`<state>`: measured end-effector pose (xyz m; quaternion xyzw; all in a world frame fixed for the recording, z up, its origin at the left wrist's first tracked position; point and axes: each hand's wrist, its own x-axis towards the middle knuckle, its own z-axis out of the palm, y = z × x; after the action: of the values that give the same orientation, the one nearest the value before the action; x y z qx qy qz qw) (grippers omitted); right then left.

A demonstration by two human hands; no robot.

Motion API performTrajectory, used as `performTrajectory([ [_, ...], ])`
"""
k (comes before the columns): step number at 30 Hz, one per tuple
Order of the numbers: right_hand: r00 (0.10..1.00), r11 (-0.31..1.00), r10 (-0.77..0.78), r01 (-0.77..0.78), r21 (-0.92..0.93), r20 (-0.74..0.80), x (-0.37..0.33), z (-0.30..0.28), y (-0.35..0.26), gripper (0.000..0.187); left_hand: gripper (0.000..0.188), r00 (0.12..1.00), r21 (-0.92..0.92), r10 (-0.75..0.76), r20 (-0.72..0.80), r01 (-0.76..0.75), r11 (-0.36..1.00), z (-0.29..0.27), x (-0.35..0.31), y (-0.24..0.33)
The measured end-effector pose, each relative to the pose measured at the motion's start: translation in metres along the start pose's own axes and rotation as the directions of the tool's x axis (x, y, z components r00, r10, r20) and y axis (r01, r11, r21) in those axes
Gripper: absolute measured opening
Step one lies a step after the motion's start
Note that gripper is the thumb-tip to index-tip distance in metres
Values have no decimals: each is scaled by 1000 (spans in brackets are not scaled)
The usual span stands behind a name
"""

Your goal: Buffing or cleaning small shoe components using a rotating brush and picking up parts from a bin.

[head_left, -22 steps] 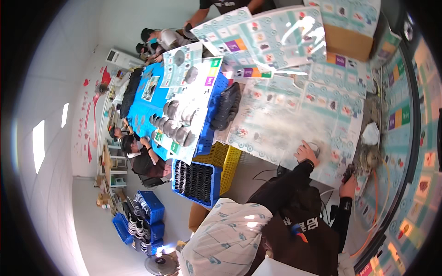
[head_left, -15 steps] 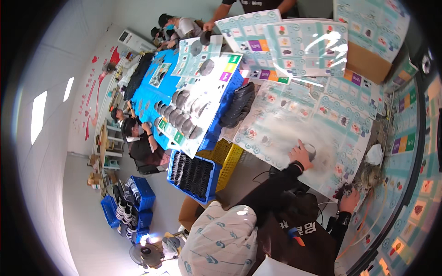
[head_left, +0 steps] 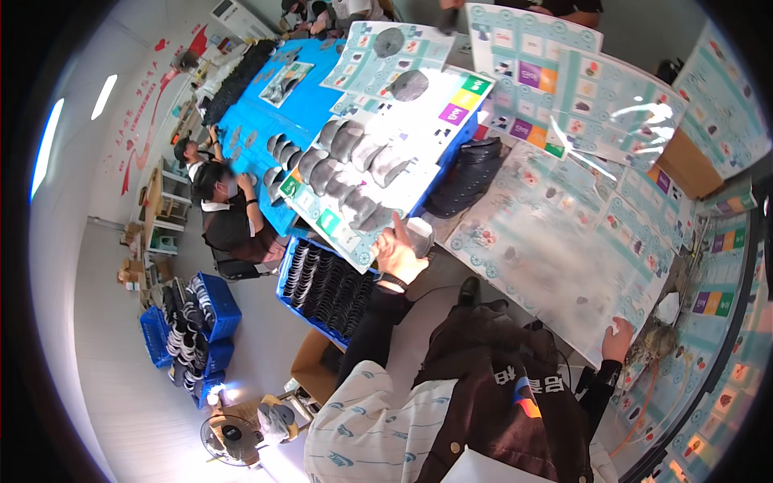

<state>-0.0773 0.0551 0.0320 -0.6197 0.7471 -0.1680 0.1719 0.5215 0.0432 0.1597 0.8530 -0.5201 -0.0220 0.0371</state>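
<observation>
My left hand reaches out to the near edge of a white chart sheet that carries rows of grey shoe-shaped pieces. Its fingers close around a pale grey piece, with one finger sticking up. My right hand lies at the near edge of a large clear laminated sheet printed with small pictures, fingers curled against it. A brownish tangled clump sits just right of that hand.
A blue crate filled with dark insoles stands below the table edge. A black stack of pieces lies between the sheets. People sit at the blue table on the left. More blue crates, a fan and a cardboard box are around.
My left hand has left the middle of the laminated sheet and moved left to the sheet of grey pieces, now gripping a pale piece. My right hand stays at the sheet's near edge.
</observation>
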Motion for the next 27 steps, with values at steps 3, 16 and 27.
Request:
performTrajectory([
  [3, 994, 994, -104, 105, -27, 30, 8, 11, -39, 28, 131, 995, -123, -76, 72, 84, 989, -28, 19, -65],
  [16, 987, 993, -109, 113, -30, 121, 15, 31, -170, 25, 144, 508, -285, -856, 96, 838, 465, 26, 241, -369],
  [27, 994, 973, -106, 100, -207, -18, -23, 6, -151, 25, 131, 607, -147, -763, -222, 753, 642, 36, 282, -314],
])
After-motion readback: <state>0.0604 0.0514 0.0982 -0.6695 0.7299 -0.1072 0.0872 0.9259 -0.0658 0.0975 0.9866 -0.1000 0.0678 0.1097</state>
